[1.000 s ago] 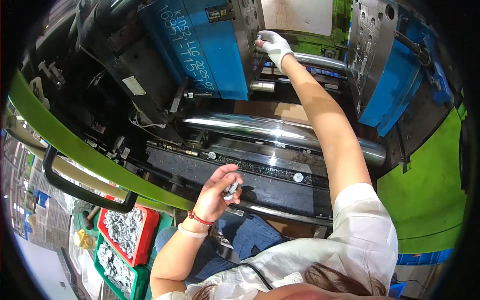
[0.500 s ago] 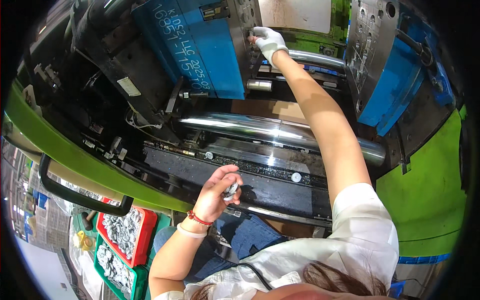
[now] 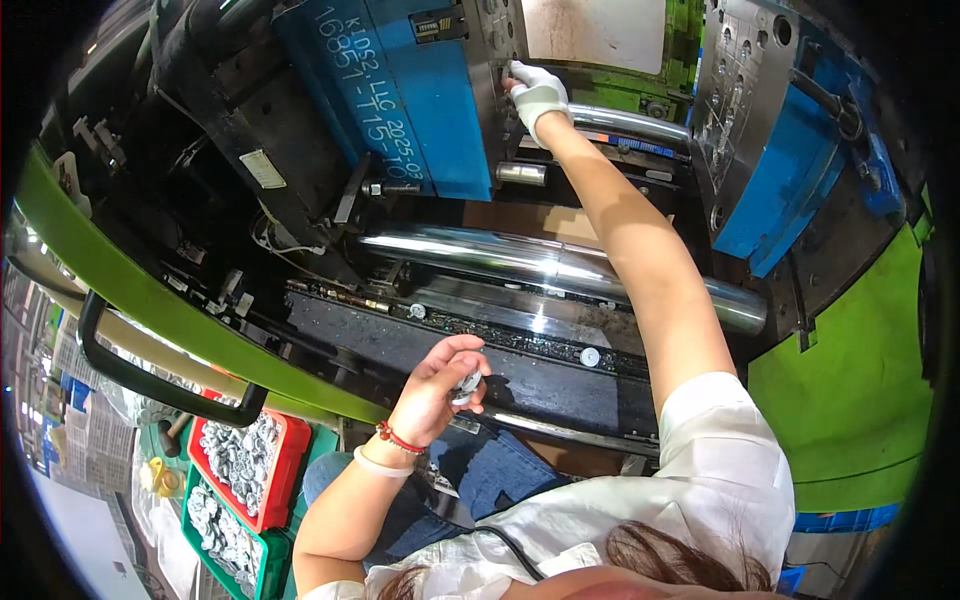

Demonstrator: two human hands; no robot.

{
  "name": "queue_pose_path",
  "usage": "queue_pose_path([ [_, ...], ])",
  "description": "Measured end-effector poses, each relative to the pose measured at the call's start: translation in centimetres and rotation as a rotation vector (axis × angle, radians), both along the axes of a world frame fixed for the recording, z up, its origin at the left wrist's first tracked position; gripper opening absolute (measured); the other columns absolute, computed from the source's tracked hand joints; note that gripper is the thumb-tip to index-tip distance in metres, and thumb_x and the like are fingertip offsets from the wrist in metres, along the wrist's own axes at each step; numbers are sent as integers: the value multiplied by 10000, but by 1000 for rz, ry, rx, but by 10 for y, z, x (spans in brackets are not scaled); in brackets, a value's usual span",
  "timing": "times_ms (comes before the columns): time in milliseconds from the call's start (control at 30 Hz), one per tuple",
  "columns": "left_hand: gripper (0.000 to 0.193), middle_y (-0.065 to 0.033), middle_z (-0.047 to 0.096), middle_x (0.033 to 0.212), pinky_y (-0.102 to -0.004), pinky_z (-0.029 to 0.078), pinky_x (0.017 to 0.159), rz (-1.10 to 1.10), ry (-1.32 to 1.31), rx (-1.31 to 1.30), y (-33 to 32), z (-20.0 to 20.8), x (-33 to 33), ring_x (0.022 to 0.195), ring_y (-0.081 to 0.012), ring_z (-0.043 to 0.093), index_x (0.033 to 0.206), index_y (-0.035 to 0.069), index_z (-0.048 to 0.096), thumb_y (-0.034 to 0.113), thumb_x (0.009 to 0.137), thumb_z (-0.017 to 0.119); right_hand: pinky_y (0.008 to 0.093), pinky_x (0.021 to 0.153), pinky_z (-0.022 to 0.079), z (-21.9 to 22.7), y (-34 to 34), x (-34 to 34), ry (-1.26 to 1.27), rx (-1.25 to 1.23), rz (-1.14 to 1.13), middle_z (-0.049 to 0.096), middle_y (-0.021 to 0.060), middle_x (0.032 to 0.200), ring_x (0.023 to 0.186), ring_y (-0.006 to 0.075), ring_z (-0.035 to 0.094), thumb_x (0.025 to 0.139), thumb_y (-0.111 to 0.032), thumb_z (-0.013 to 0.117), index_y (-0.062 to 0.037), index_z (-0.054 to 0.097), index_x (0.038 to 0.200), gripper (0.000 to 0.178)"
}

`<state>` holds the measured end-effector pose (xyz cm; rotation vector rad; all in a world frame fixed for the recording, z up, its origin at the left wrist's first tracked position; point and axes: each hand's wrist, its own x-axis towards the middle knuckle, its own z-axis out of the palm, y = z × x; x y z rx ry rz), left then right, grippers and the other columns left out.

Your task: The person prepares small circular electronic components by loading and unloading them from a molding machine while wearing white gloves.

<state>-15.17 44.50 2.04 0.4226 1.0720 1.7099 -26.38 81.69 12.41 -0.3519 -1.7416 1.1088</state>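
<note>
Grey parts [image 3: 466,388] are clamped in curled fingers [image 3: 461,344] of the left hand [image 3: 425,398], while the right hand [image 3: 540,97] is stretched toward the blue block [image 3: 395,105], its grip unclear.

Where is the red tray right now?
In the head view, the red tray is at lower left, just above the green tray in the picture and left of the person's left hand.

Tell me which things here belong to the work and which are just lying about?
Seem to belong:
Grey parts held in the left hand
Blue block, its metal face by the gloved right hand
Red tray and green tray, heaped with similar-looking parts

Seem just lying about:
Mallet
Yellow object
Loose pale disc below the shiny bar
</note>
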Motion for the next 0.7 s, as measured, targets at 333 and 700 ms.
queue_pose_path([
  [333,296,-62,582,1024,-310,521,696,12,25,30,0,-1,5,787,-166,583,1186,75,468,53,893,507,301,1109,232,-17,-12,10,-337,292,-38,320,168,1444,1350,281,279,818,-132,445,-14,354,1371,573],
  [700,324,-55,584,1039,-314,515,732,-21,33,44,8,0,8,808,-163,577,1193,83,471,11,878,495,306,1120,215,-28,-15,10,-396,344,-68,231,151,1488,1368,272,241,796,-153,416,-48,261,1425,657],
])
